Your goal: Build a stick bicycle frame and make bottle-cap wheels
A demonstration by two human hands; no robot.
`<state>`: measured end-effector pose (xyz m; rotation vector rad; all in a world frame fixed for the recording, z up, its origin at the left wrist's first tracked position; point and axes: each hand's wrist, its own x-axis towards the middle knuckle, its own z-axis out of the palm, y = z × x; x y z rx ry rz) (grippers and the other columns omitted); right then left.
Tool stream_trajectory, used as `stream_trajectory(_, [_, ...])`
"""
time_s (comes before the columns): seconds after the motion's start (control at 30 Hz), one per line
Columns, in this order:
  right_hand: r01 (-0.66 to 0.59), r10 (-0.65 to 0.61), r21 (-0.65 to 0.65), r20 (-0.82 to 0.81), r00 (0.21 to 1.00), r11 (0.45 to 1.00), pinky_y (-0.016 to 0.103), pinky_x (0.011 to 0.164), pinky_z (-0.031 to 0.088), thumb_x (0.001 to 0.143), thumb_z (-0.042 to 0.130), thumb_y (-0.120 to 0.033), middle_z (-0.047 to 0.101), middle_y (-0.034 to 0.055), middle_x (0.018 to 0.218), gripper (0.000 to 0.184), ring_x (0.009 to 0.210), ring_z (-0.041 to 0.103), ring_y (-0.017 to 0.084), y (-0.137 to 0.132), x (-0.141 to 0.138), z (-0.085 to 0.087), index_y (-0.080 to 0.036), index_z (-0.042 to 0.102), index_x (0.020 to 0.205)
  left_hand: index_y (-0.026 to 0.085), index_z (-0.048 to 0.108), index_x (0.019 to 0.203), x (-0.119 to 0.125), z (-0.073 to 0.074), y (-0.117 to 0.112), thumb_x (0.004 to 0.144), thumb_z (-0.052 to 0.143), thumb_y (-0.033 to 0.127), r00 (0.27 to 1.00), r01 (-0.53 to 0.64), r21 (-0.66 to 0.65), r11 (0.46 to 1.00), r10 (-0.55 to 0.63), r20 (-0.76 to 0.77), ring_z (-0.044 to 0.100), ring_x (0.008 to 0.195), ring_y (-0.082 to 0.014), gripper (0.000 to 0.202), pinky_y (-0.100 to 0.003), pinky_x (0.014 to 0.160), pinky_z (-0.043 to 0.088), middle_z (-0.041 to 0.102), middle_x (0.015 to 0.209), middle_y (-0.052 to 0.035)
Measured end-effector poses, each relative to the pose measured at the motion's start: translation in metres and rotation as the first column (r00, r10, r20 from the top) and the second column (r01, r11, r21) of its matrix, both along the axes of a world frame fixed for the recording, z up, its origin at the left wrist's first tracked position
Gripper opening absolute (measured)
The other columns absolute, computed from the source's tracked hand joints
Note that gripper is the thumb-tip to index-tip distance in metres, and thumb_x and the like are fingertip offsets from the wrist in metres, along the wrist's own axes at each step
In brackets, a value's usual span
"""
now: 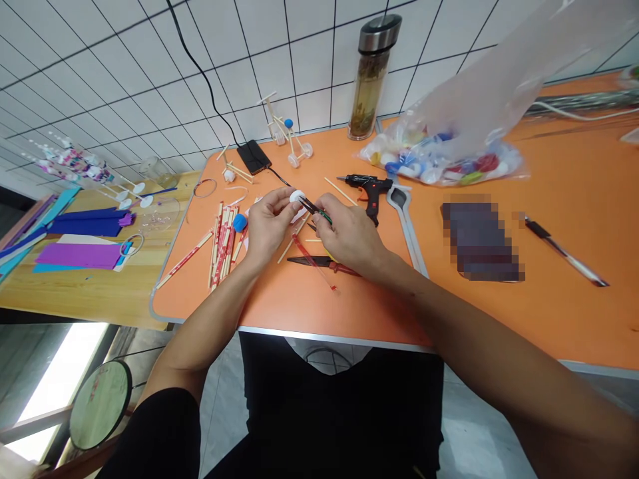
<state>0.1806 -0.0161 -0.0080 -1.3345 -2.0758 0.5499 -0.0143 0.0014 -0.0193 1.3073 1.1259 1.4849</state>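
My left hand (272, 223) is closed on a small white bottle cap (296, 197), pinched between thumb and fingers above the orange table. My right hand (347, 233) grips a dark pointed tool (310, 205) with a bit of green at its handle; its tip touches the cap. Whether it is scissors or pliers I cannot tell, as my fingers cover most of it. Below my hands lie open scissors (314, 261) with dark blades and red handles. A blue ball (240, 223) and several red-patterned wrapped sticks (223, 246) lie left of my left hand.
Behind my hands lies a black glue gun (369, 189). Stick models with cap wheels (293, 159), a tea bottle (375, 80) and a bag of coloured caps (449, 156) stand along the wall. A blurred dark object (482, 241) and a pen (564, 251) are at right.
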Motion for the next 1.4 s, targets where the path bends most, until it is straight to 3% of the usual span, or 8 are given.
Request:
stream_trajectory(0.33, [-0.036,-0.05,-0.221,-0.371,0.927,0.975,0.033,0.063,0.04,0.1,0.062,-0.022,0.079,0.0027,0.078,0.004,0.064,0.062,0.021,0.028,-0.011,0.018,-0.025,0.061,0.098,0.022,0.088,0.1,0.006,-0.002,0.031,0.077,0.104,0.048,0.994,-0.11,0.154,0.982,0.113,-0.012,0.086,0.094,-0.0232,0.038,-0.034,0.088,0.069,0.09,0.1,-0.0071])
stream_trajectory(0.57, [-0.447,-0.248,-0.511,-0.815,0.524,0.734,0.023,0.045,0.023,0.089,0.069,-0.026,0.071,-0.001,0.072,0.017,0.044,0.036,0.009,0.038,-0.017,0.01,-0.025,0.052,0.093,0.022,0.087,0.102,0.02,-0.019,0.037,0.088,0.094,0.035,0.973,-0.229,0.18,0.957,0.229,0.021,0.085,0.092,-0.02,0.02,-0.031,0.085,0.067,0.09,0.1,-0.0058])
stream_trajectory(0.77, [0.044,-0.061,-0.092,-0.186,0.981,0.995,0.033,0.064,0.036,0.104,0.056,-0.019,0.079,0.0116,0.086,0.007,0.068,0.065,0.025,0.03,-0.012,0.004,-0.022,0.062,0.107,0.023,0.087,0.102,0.018,-0.024,0.034,0.087,0.095,0.032,0.979,-0.202,0.171,0.964,0.205,0.002,0.087,0.096,-0.0211,0.019,-0.033,0.09,0.068,0.091,0.103,-0.0054])
stream_trajectory(0.87, [0.036,-0.067,0.146,0.217,0.974,0.989,0.037,0.072,0.037,0.106,0.054,-0.015,0.083,0.0174,0.098,0.023,0.084,0.074,0.033,0.026,-0.01,0.002,-0.018,0.067,0.124,0.023,0.087,0.102,0.017,-0.024,0.035,0.087,0.094,0.033,0.98,-0.195,0.156,0.968,0.199,-0.009,0.086,0.094,-0.0209,0.02,-0.034,0.09,0.068,0.091,0.103,-0.0061])
stream_trajectory(1.03, [0.06,-0.081,-0.101,-0.219,0.972,0.993,0.033,0.065,0.039,0.104,0.059,-0.018,0.08,0.0106,0.089,0.006,0.074,0.067,0.025,0.027,-0.013,0.009,-0.022,0.062,0.105,0.022,0.086,0.101,0.018,-0.024,0.033,0.087,0.094,0.033,0.98,-0.197,0.177,0.964,0.201,-0.005,0.086,0.092,-0.0218,0.02,-0.033,0.086,0.069,0.09,0.101,-0.0072])
stream_trajectory(1.13, [-0.26,-0.227,-0.527,-0.687,0.69,0.809,0.025,0.051,0.029,0.102,0.058,-0.018,0.071,0.0024,0.077,0.011,0.052,0.044,0.012,0.03,-0.014,0.015,-0.024,0.054,0.093,0.022,0.086,0.103,0.018,-0.024,0.03,0.09,0.093,0.036,0.981,-0.184,0.205,0.961,0.194,-0.028,0.087,0.097,-0.0228,0.021,-0.035,0.09,0.069,0.09,0.103,-0.0073])
stream_trajectory(1.23, [-0.518,-0.353,-0.575,-0.81,0.468,0.633,0.02,0.046,0.021,0.095,0.065,-0.017,0.069,-0.0001,0.076,0.012,0.047,0.033,0.006,0.033,-0.013,0.014,-0.022,0.054,0.091,0.023,0.085,0.104,0.019,-0.025,0.029,0.09,0.094,0.04,0.982,-0.171,0.228,0.959,0.185,-0.043,0.087,0.101,-0.0229,0.024,-0.036,0.096,0.069,0.09,0.105,-0.0071])
stream_trajectory(1.4, [-0.188,-0.151,-0.412,-0.663,0.733,0.892,0.026,0.048,0.034,0.099,0.067,-0.025,0.076,0.0011,0.073,0.013,0.047,0.051,0.014,0.033,-0.009,0.002,-0.026,0.055,0.095,0.025,0.081,0.103,0.019,-0.022,0.028,0.086,0.098,0.049,0.995,-0.089,0.199,0.976,0.094,-0.015,0.084,0.097,-0.0192,0.034,-0.031,0.091,0.067,0.088,0.104,-0.0036])
